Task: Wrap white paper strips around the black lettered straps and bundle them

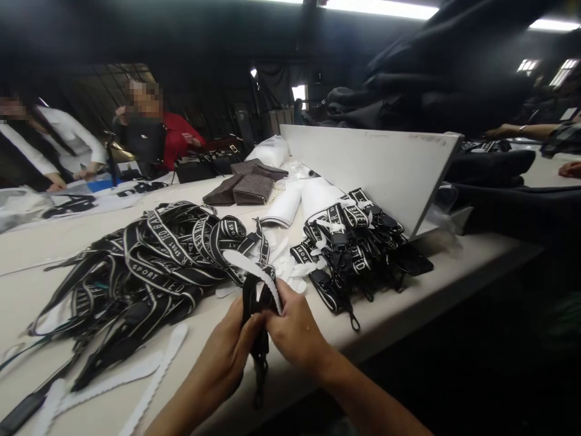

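Note:
My left hand (229,351) and my right hand (295,330) meet over the table's near edge, both closed on one folded black strap (254,297) with a white scalloped strip wrapped on it. The strap's metal clip end hangs down between my wrists. To the left lies a tangled heap of loose black straps with white lettering (149,260). To the right sits a neat pile of folded straps bound with white strips (358,242).
White scalloped strips (136,375) lie loose on the beige table (454,266). Brown pouches (247,184) and white wrapped rolls (290,203) sit further back by a leaning white board (376,163). Two people stand at the far left; dark fabric is piled at the right.

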The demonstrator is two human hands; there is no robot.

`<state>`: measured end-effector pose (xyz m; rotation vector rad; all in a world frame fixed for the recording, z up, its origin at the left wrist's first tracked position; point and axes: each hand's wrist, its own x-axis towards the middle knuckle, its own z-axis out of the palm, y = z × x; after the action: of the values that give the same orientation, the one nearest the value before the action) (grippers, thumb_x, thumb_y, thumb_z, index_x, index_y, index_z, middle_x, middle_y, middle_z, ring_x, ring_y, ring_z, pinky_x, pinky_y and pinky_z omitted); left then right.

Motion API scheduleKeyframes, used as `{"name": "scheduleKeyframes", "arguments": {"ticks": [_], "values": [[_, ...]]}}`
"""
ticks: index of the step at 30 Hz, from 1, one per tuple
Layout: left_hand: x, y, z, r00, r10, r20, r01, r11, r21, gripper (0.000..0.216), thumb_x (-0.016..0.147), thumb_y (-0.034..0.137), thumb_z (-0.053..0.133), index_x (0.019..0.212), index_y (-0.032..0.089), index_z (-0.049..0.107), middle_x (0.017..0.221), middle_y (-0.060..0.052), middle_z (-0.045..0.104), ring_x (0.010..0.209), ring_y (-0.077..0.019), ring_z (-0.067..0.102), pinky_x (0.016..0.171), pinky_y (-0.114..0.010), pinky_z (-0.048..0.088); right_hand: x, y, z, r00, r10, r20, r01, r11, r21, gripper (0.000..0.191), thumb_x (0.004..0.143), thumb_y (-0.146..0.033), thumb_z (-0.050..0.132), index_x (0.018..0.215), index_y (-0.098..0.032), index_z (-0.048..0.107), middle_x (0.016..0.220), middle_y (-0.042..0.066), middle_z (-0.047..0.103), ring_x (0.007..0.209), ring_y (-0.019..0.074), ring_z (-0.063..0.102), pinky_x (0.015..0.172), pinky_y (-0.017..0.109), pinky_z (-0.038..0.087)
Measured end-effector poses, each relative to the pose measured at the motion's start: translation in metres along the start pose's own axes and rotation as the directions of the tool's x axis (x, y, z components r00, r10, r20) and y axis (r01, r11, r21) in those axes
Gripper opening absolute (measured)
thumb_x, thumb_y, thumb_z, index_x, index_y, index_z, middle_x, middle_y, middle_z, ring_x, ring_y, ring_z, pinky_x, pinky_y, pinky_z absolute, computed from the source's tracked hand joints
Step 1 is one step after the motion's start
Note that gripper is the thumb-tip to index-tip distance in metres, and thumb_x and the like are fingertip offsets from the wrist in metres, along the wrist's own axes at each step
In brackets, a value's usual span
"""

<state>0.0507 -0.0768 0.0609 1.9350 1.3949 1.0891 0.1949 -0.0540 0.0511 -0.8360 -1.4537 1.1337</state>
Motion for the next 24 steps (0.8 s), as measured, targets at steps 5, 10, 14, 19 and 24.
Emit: {"name": "scheduleKeyframes", "arguments": {"ticks": [5, 10, 14, 19, 24], "values": [[-0.006, -0.013, 0.027, 0.981, -0.031, -0.190, 0.021, 0.998, -0.053, 0.072, 0.094, 0.060, 0.035, 0.147, 0.011, 0.034, 0.150, -0.019, 0.041, 0.145, -0.0296, 0.030, 0.119, -0.045, 0.025, -0.007, 0.012, 0.020, 0.997, 0.027, -0.073, -0.015, 0.987, 0.160, 0.023, 0.088, -0.030, 0.059, 0.108, -0.020, 0.063, 0.099, 0.005, 0.065, 0.097, 0.0203, 0.061, 0.090, 0.030, 0.046], [-0.007, -0.013, 0.017, 0.997, -0.053, -0.058, 0.042, 0.983, -0.179, 0.082, 0.077, 0.059, 0.066, 0.140, 0.014, 0.041, 0.126, -0.018, 0.061, 0.119, -0.0337, 0.057, 0.100, -0.043, 0.049, 0.000, 0.009, -0.003, 0.934, 0.161, 0.320, -0.251, 0.931, 0.266, 0.046, 0.086, -0.060, 0.062, 0.082, -0.015, 0.058, 0.060, -0.003, 0.048, 0.050, 0.0084, 0.040, 0.046, 0.021, 0.030], [-0.007, -0.008, -0.001, 0.952, -0.254, 0.172, 0.302, 0.874, -0.381, 0.053, 0.074, 0.036, 0.074, 0.117, 0.017, 0.052, 0.066, 0.003, 0.055, 0.053, -0.0140, 0.051, 0.049, -0.024, 0.044, 0.017, 0.007, -0.026, 0.877, 0.130, 0.463, -0.316, 0.882, 0.349, 0.046, 0.070, -0.049, 0.082, 0.082, -0.014, 0.056, 0.057, -0.008, 0.040, 0.047, 0.0037, 0.026, 0.045, 0.020, 0.017], [-0.009, -0.006, -0.012, 0.888, -0.256, 0.381, 0.449, 0.657, -0.606, 0.033, 0.074, 0.034, 0.074, 0.090, 0.015, 0.052, 0.065, 0.003, 0.046, 0.049, -0.0073, 0.040, 0.043, -0.019, 0.032, 0.031, 0.019, -0.026, 0.915, 0.148, 0.374, -0.292, 0.884, 0.365, 0.059, 0.055, -0.039, 0.093, 0.099, -0.014, 0.063, 0.056, -0.011, 0.038, 0.053, 0.0042, 0.029, 0.053, 0.019, 0.024], [-0.010, -0.002, -0.013, 0.875, -0.275, 0.399, 0.480, 0.606, -0.635, 0.040, 0.074, 0.031, 0.077, 0.102, 0.017, 0.052, 0.075, 0.000, 0.050, 0.050, -0.0061, 0.041, 0.043, -0.018, 0.033, 0.031, 0.022, -0.017, 0.931, 0.143, 0.335, -0.294, 0.839, 0.459, 0.079, 0.050, -0.031, 0.095, 0.119, -0.018, 0.059, 0.061, -0.011, 0.046, 0.057, 0.0055, 0.038, 0.059, 0.019, 0.033]]}}
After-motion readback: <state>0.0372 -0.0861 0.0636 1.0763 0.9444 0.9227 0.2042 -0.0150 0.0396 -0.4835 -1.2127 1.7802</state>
